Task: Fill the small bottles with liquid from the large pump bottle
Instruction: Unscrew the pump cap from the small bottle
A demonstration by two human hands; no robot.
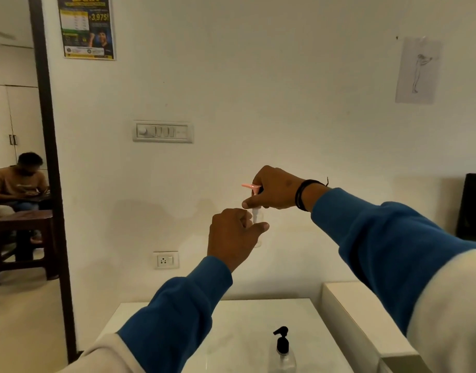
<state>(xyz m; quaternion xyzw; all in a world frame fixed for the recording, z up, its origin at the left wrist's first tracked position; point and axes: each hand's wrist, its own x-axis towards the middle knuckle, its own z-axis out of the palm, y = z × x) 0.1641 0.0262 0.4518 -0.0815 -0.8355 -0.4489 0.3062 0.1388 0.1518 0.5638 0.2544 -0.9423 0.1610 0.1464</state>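
A: From the head camera, what is going on?

B: Both hands are raised in front of the wall, well above the surface. The left hand is curling its fingers and thumb around a small clear bottle, holding it upright with its long axis vertical and its mouth facing up. The right hand is pinching a small pink pump top just above that mouth; the nozzle is pointing left and its pale tube is hanging straight down into the neck.

A: So which step is this?

B: I am judging it as handling the small bottle's cap, either lifting the pump out or seating it (the picture alone is not settling which). I cannot tell how full the bottle is.

A: And the big one?

B: The large pump bottle is standing upright on the surface below, black spout pointing left, untouched.

A: What is the next move calling for?

B: Probably keeping the small bottle steady and vertical while the tube is guided straight along the neck, then bringing it down beside the large bottle's spout.
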